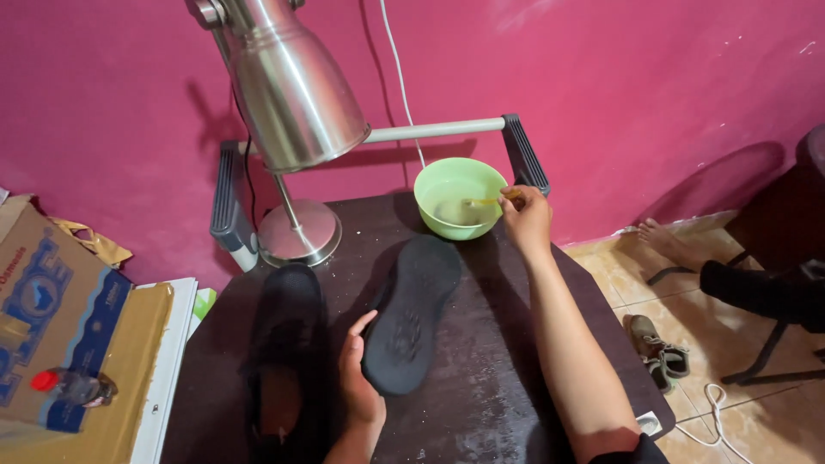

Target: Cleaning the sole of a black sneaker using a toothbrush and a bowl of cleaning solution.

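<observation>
We note our right hand [526, 216] pinched shut on a thin yellow-handled brush [486, 202], its tip lowered into the green bowl [460, 198], evidently to load it. Our left hand [358, 378] lies half open, fingers curled against the edge of a black sole [412, 311], steadying it flat and face up, just in front of the bowl. A black shoe [288, 344] lies left of the sole. A metal lamp [288, 94] stands left of the bowl, lighting the dark table [498, 378].
</observation>
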